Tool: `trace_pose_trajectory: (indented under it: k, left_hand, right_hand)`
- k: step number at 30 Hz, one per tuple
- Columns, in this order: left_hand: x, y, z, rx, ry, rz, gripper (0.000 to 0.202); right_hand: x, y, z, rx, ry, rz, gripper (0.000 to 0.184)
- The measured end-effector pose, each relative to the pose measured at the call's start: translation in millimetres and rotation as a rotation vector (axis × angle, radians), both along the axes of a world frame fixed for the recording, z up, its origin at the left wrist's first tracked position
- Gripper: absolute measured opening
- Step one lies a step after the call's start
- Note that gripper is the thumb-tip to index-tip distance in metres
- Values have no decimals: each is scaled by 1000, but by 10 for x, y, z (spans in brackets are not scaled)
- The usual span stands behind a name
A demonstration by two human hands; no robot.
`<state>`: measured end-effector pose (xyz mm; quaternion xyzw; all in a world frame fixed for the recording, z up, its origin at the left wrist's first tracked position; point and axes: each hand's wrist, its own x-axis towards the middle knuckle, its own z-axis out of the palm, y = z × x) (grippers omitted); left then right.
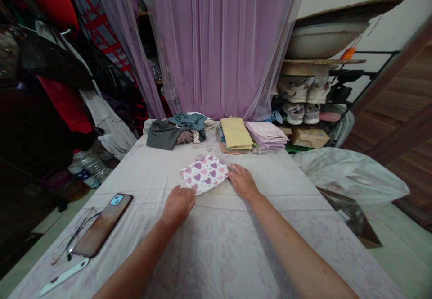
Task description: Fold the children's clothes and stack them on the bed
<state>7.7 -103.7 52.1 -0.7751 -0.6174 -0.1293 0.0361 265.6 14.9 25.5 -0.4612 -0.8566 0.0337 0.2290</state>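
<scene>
A small folded white cloth point(205, 174) printed with purple and pink hearts is in the middle of the covered table. At its lower left corner, my left hand point(178, 203) has closed fingers on the fabric, the fingertips partly hidden. On the opposite side, my right hand point(242, 179) grips the right edge between thumb and fingers. Behind the cloth stands a stack of folded fabric topped by a yellow piece point(236, 133). Beside that sits a folded pale pink pile point(266, 133). A loose heap of grey and teal clothes point(175, 131) lies at the back left.
On the left of the patterned tablecloth point(219, 254) lie a phone point(104, 224), eyeglasses point(76, 233) and a white-handled tool point(64, 275). A purple curtain point(216, 42) hangs behind. Right of the table are a shoe rack point(357, 52) and plastic bag point(354, 175); bottles point(92, 166) stand left.
</scene>
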Motion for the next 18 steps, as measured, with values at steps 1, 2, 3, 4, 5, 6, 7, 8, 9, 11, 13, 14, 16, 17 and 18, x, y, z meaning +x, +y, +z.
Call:
trace_pose_trajectory:
  k: [1, 2, 3, 4, 5, 6, 7, 8, 9, 11, 13, 14, 16, 17, 18]
  left_hand:
    - [0, 7, 62, 1, -17, 46, 24]
    - [-4, 12, 146, 8, -39, 96, 24]
    - [-11, 17, 250, 18, -67, 145, 24]
    - [-22, 22, 369, 28, -100, 191, 25]
    - [-34, 31, 497, 34, -137, 233, 25]
    - [-46, 44, 625, 35, -177, 274, 25]
    - [-58, 65, 742, 33, -216, 314, 25]
    - [-67, 94, 840, 32, -253, 351, 25]
    - [-74, 132, 909, 33, -287, 378, 25]
    - [-85, 227, 942, 34, -346, 400, 26]
    - [-94, 330, 838, 8, -386, 392, 26]
    - [-99, 375, 748, -25, -397, 391, 26]
    - [-115, 438, 539, -123, -403, 397, 25]
    - [-127, 455, 439, -181, -399, 402, 24]
    - [-141, 463, 353, -235, -397, 409, 24]
  right_hand:
    - [-9, 5, 46, 14, 16, 19, 28]
    - [-19, 6, 105, 29, 41, 34, 28]
    - [-30, 2, 181, 43, 76, 44, 29]
    - [-39, -4, 274, 55, 121, 52, 30]
    - [-47, -13, 382, 60, 171, 56, 31]
    - [-52, -22, 499, 55, 226, 57, 32]
    - [-57, -31, 618, 37, 278, 48, 33]
    - [-61, -38, 728, 8, 323, 25, 33]
    - [-67, -43, 821, -23, 358, -5, 33]
    - [-88, -41, 917, -88, 399, -62, 32]
    - [-120, -27, 866, -154, 403, -78, 30]
    - [-137, -17, 790, -195, 399, -79, 29]
    - [-165, 3, 580, -287, 373, -100, 26]
    - [-173, 9, 469, -329, 352, -124, 25]
    - [-177, 10, 370, -360, 329, -155, 24]
